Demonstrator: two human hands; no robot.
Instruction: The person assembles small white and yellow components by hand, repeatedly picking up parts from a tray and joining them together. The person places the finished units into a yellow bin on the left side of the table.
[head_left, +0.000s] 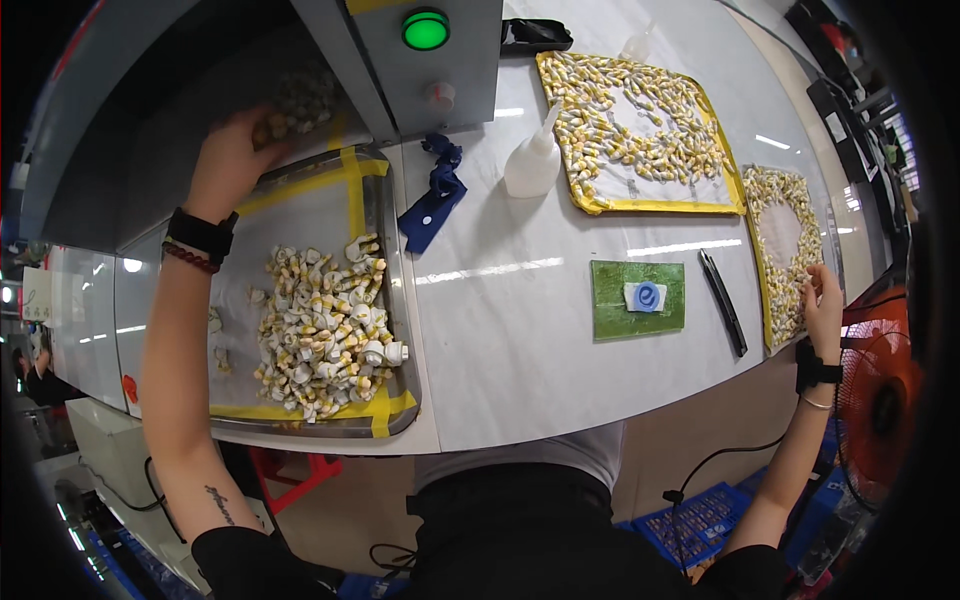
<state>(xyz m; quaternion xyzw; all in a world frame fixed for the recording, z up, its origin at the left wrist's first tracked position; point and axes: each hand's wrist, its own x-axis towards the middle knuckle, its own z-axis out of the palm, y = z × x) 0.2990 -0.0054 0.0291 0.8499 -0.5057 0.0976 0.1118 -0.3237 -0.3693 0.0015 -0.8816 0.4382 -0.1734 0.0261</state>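
My left hand (233, 152) reaches into a dark grey cabinet, its fingers curled round a clump of small pieces (302, 102); shadow hides their detail. Just below lies a metal tray (400, 330) edged with yellow tape, bearing a heap of small white-and-yellow moulded pieces (325, 330). At the far right, my right hand (823, 308) is over the near edge of a narrow-looking yellow-rimmed tray (768, 310) of similar pieces (778, 190). Its thumb and fingertips are drawn together; whether a piece sits between them is too small to make out.
Another yellow-rimmed tray (660, 208) of pieces lies at the back. Between the trays are a white squeeze bottle (532, 165), dark blue cloth (432, 205), green mat (610, 310) with a small blue-and-white item, and black pen-like tool (722, 303). An orange fan (885, 390) stands right.
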